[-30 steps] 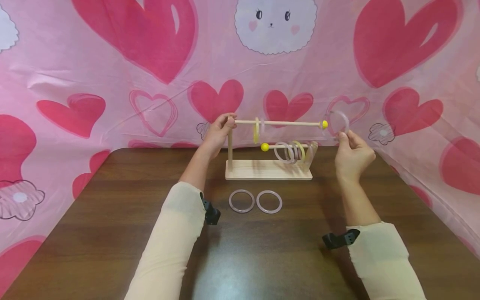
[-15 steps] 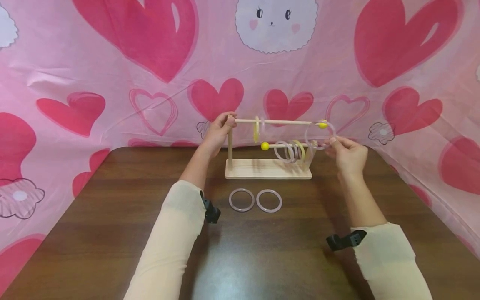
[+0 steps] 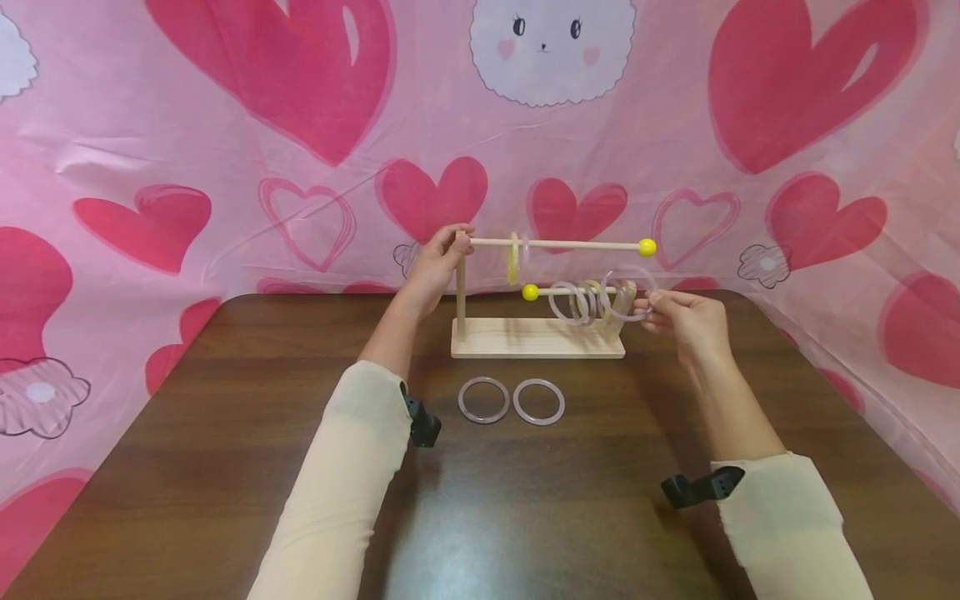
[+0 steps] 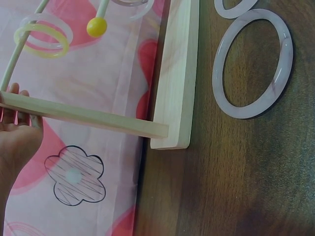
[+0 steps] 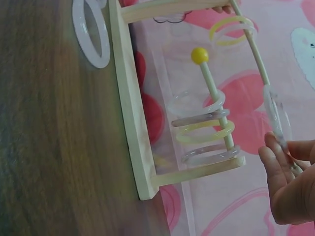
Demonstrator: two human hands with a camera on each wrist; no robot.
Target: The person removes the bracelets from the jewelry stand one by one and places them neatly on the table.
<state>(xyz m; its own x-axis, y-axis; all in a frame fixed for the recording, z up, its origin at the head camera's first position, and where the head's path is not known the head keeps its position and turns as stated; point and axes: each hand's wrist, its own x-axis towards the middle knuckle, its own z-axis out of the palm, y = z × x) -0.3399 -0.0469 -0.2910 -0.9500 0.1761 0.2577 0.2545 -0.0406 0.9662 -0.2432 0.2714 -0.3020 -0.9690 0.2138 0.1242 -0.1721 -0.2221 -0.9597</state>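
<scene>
In the head view, my left hand (image 3: pixel 437 267) grips the top of the left post of a pale wooden bangle rack (image 3: pixel 536 337). My right hand (image 3: pixel 693 329) pinches a translucent pale lilac bangle (image 3: pixel 604 282) between thumb and fingers. It appears below the ball end of the upper rod (image 3: pixel 577 245), overlapping the lower rod's right end in view. A yellow bangle (image 3: pixel 512 260) and a pale one (image 3: pixel 525 250) hang on the upper rod. Several pale and yellow bangles (image 5: pixel 197 118) are on the lower rod.
Two pale lilac bangles, a left one (image 3: pixel 483 421) and a right one (image 3: pixel 538 421), lie flat side by side on the dark wooden table (image 3: pixel 525 508) before the rack. A pink heart-patterned cloth (image 3: pixel 225 275) hangs behind. Yellow balls (image 3: pixel 647 247) cap the rods.
The right hand has brought its bangle left and down, from right of the upper rod's yellow ball to below it. The left hand has stayed on the post.
</scene>
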